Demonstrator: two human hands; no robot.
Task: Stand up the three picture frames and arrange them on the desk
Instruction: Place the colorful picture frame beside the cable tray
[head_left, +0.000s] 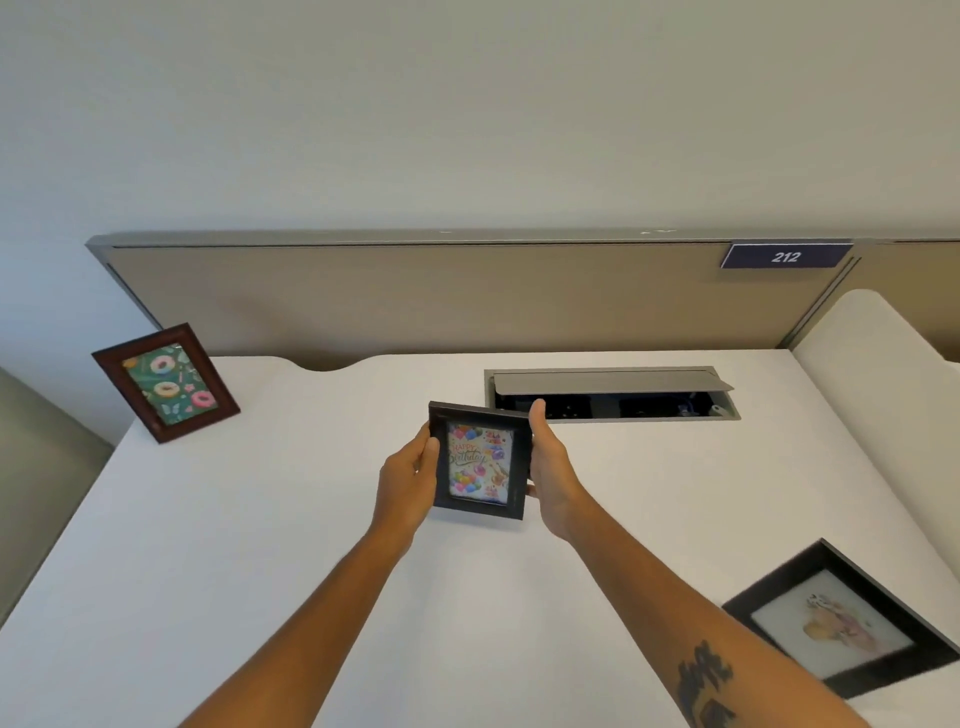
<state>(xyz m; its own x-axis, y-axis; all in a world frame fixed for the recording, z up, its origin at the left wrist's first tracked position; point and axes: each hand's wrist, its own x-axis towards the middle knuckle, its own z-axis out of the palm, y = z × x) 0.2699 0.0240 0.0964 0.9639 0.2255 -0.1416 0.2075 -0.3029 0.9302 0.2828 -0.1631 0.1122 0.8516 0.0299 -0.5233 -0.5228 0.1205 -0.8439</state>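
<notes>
Nearest the camera, to the right of the birthday frame (479, 461) and closer than it, a large black frame (841, 618) with a pale picture lies flat on the white desk (260, 571), face up, partly cut off by the picture's edge. Both bare forearms reach up from the lower edge toward the birthday frame, a small black one showing balloons, which is held above the middle of the desk, upright and slightly tilted, picture toward the camera. The left hand (408, 480) grips its left edge, thumb on the front of the border and fingers behind; the right hand (550, 467) presses flat along its right edge, thumb pointing up beside the top corner. Just beyond the birthday frame and to its right, a cable hatch (613, 392) in the desk sits with its grey lid raised. Far to the frame's left, near the desk's back corner, a brown wooden frame (166, 382) with a doughnut picture stands leaning back. Behind everything runs a tan partition (415, 296) bearing a "212" sign (785, 256).
</notes>
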